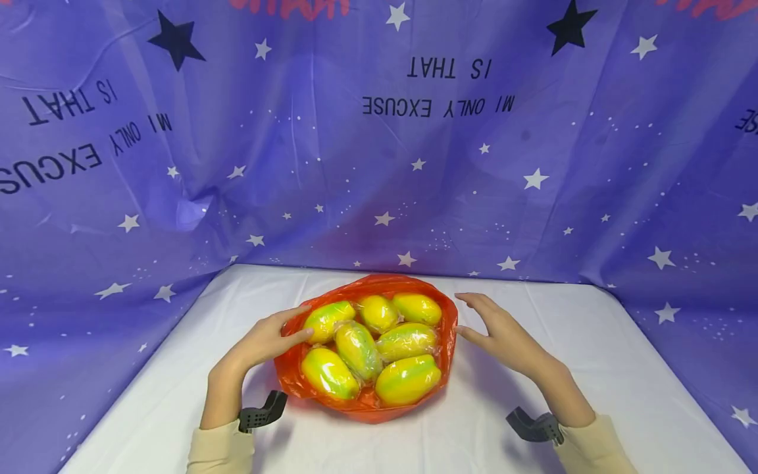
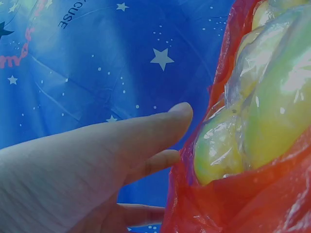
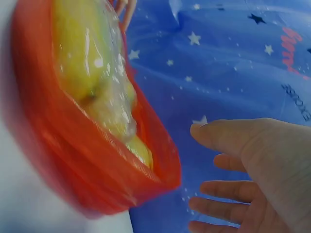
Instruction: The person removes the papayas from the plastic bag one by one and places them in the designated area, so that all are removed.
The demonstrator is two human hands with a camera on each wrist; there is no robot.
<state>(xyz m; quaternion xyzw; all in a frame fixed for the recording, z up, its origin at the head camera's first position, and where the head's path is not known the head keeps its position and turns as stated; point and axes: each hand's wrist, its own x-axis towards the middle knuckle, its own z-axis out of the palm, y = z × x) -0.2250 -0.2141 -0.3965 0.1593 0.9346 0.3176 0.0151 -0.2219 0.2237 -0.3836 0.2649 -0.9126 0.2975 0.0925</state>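
Note:
A red plastic bag (image 1: pixel 373 413) sits on the table with its mouth spread wide. Inside lie several oval yellow-green fruits (image 1: pixel 405 380), glossy and wrapped in clear film; their exact kind is unclear. My left hand (image 1: pixel 263 339) is at the bag's left rim, its fingers extended. In the left wrist view the fingertips meet the red plastic, while the thumb (image 2: pixel 180 114) stands free of it. On the other side, my right hand (image 1: pixel 503 336) is held beside the right rim with fingers spread. The right wrist view shows a gap between this hand (image 3: pixel 257 170) and the bag (image 3: pixel 87 160).
A white cloth covers the table (image 1: pixel 592 368). Behind and at both sides hangs a purple-blue curtain (image 1: pixel 331 197) with stars and lettering. Black wrist mounts (image 1: pixel 263 411) are strapped at both wrists, below the beige sleeves' cuffs.

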